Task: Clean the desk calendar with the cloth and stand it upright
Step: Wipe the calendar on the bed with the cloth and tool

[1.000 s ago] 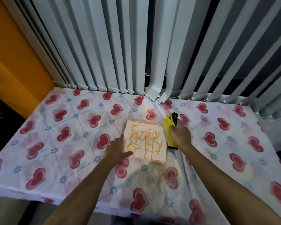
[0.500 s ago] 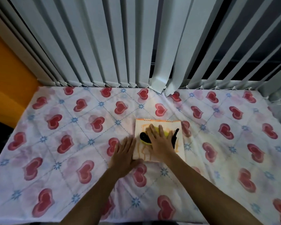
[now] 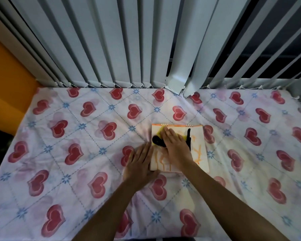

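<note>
The desk calendar point(image 3: 199, 150) lies flat on the table, spiral binding at its far edge, its white page streaked with orange marks. My right hand point(image 3: 174, 145) presses a yellow and black cloth point(image 3: 157, 140) flat onto the calendar's upper left part; most of the cloth is hidden under the palm. My left hand point(image 3: 140, 162) rests flat with fingers spread on the tablecloth, touching the calendar's left edge and holding it down.
A white tablecloth point(image 3: 76, 136) with red hearts and blue flowers covers the table. Grey vertical blinds point(image 3: 129, 40) hang along the far edge, their lower ends touching the cloth. An orange wall point(image 3: 5, 70) stands at the left.
My right hand carried the cloth from beside the calendar onto its page and then slid it toward the upper left. My left hand stayed at the calendar's left edge.
</note>
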Motion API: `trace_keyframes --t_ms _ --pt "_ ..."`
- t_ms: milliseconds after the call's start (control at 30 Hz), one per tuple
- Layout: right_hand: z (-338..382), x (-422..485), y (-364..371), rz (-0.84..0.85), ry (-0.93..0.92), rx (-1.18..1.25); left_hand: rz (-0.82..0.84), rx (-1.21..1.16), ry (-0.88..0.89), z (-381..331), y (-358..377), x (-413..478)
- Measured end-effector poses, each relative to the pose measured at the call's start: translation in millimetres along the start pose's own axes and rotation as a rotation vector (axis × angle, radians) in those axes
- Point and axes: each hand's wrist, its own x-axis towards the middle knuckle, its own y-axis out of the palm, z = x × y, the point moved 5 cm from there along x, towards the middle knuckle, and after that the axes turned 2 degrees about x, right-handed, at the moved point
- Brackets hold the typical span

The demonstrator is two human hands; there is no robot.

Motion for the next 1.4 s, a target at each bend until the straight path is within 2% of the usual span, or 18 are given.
trace_keyframes --t_ms 100,167,300,367,500,600,667,867,933,1067,1167,1233,1333,1400 --pt "-7.4 -29.3 1.5 0.008 -0.176 0.03 0.003 -0.008 0.01 0.1 0.2 -0.2" --pt "-20.7 -33.9 -0.7 0.047 -0.223 -0.006 0.005 0.001 0.014 0.7 0.9 0.3" --pt "-33.5 -0.1 -17.5 0.009 0.006 0.051 0.01 0.019 0.031 1.8 -0.6 1.4" --pt "-22.0 15.0 -17.7 0.027 0.027 0.037 0.018 0.035 0.056 4.6 -2.4 1.3" --pt "4.8 6.6 -3.5 0.113 -0.157 -0.074 0.026 0.021 0.085 10.1 -3.0 1.2" --pt "4.0 -22.6 0.0 0.136 -0.339 -0.032 0.035 0.005 0.08 9.8 -2.0 0.7" --pt "-8.1 -33.6 -5.0 0.134 -0.394 -0.017 0.042 0.012 0.091 9.8 -2.3 0.4" --pt "-11.6 16.7 -15.4 0.067 -0.078 0.068 0.033 0.02 0.104 8.8 -5.1 0.1" --pt "1.8 18.5 -8.7 0.106 -0.103 0.039 0.055 0.041 0.109 7.8 -6.6 -0.3" --pt "13.7 -28.2 5.9 0.095 -0.309 -0.1 0.058 0.009 0.118 7.9 -7.5 -1.4" --pt "-6.7 -62.5 1.1 0.154 -0.424 0.018 0.086 0.051 0.118 8.2 -6.7 -0.6" --pt "-23.9 -60.0 -5.0 0.159 -0.355 -0.001 0.097 0.051 0.119 8.5 -6.5 -0.9" --pt "-23.6 -34.3 -14.7 0.073 -0.159 0.065 0.119 0.06 0.103 9.3 -6.0 -0.5" --pt "-3.9 -27.9 -9.5 0.107 -0.196 0.059 0.13 0.046 0.108 7.8 -6.1 -0.1"
